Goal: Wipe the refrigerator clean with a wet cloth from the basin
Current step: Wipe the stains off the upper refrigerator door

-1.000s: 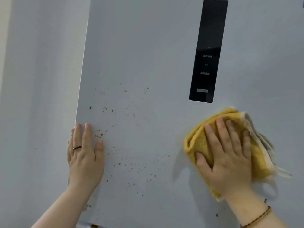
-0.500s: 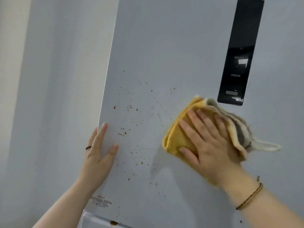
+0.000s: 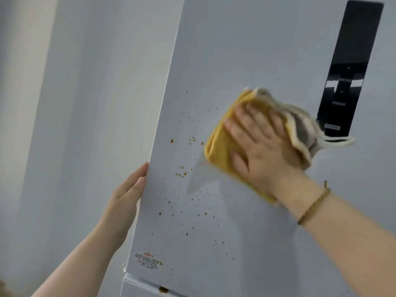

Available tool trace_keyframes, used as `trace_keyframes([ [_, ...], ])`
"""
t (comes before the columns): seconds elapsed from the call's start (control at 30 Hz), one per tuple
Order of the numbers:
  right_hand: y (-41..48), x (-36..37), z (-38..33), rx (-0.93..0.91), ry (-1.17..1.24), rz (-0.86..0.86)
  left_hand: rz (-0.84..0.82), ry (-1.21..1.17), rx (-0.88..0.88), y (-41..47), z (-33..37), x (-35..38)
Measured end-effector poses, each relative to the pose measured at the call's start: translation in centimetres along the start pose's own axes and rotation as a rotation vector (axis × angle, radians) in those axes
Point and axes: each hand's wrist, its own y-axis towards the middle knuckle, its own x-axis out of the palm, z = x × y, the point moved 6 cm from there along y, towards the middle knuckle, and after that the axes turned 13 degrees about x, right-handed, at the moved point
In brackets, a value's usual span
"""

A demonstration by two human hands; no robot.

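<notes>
The white refrigerator door [image 3: 246, 50] fills the right of the view and carries several brown splatter spots [image 3: 182, 173] across its lower left. My right hand [image 3: 263, 146] presses flat on a folded yellow cloth [image 3: 218, 146] with a white underside, held against the door just left of the black control panel [image 3: 351, 67]. My left hand [image 3: 126, 196] rests on the door's left edge, fingers straight and partly hidden behind that edge. The basin is out of view.
A pale wall [image 3: 75, 125] lies to the left of the refrigerator. A red-printed label [image 3: 147, 260] sits at the door's lower left corner, above the seam to the lower door [image 3: 145, 288], where a brown blob [image 3: 163, 289] sticks.
My right hand slid the cloth leftward and upward across the door, away from below the panel into the splattered area. My left hand shifted from flat on the door face to its left edge.
</notes>
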Motion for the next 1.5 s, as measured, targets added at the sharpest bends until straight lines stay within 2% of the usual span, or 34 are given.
trace_keyframes([
  [0.07,2.7,-0.8,-0.1,0.235,0.001,0.033,-0.007,-0.027,-0.006,0.0,-0.2,-0.1],
  [0.13,3.5,0.2,-1.8,0.353,0.008,-0.090,-0.018,-0.056,-0.017,0.0,-0.4,-0.1],
  [0.2,3.3,1.8,-5.4,0.279,0.040,-0.201,-0.008,-0.110,-0.031,0.2,-0.6,-0.3],
  [0.27,2.2,2.0,-9.2,0.088,0.071,-0.129,0.003,-0.196,-0.057,0.5,-0.5,-0.6],
  [0.37,0.9,2.9,-11.5,-0.183,0.151,-0.154,-0.025,-0.250,-0.086,0.7,-0.6,-0.7],
  [0.43,2.5,2.2,-10.3,-0.241,0.177,-0.096,-0.036,-0.262,-0.101,0.8,-0.7,-0.8],
  [0.53,6.0,1.4,-7.2,-0.084,0.118,0.059,-0.049,-0.255,-0.118,0.8,-1.0,-1.0],
  [0.6,6.1,1.4,-6.5,0.069,0.106,0.117,-0.069,-0.255,-0.120,0.7,-1.3,-1.0],
  [0.67,3.9,2.0,-7.9,0.114,0.159,0.111,-0.063,-0.277,-0.117,0.7,-1.5,-1.0],
  [0.73,-0.5,3.0,-10.9,0.034,0.236,0.030,-0.058,-0.304,-0.126,0.9,-1.4,-1.1],
  [0.83,-8.9,4.5,-14.9,-0.216,0.300,-0.117,-0.062,-0.296,-0.154,1.0,-1.1,-1.2],
  [0.93,-11.2,4.8,-15.5,-0.434,0.362,-0.155,-0.069,-0.206,-0.147,1.0,-0.8,-1.2],
  [1.0,-8.4,4.1,-13.8,-0.363,0.425,-0.093,-0.061,-0.176,-0.134,0.9,-0.9,-1.2],
  [1.1,-4.4,3.2,-11.0,-0.057,0.322,0.049,-0.050,-0.150,-0.116,0.8,-1.0,-1.2],
  [1.2,-6.2,3.5,-12.2,0.073,0.294,0.053,-0.059,-0.105,-0.091,0.5,-0.9,-1.0],
  [1.33,-13.8,5.6,-17.4,-0.101,0.255,-0.047,-0.094,-0.040,-0.034,0.2,-0.6,-1.1],
  [1.5,-17.5,5.9,-18.6,-0.429,0.492,-0.181,-0.139,0.139,0.043,-0.8,0.3,-0.9],
])
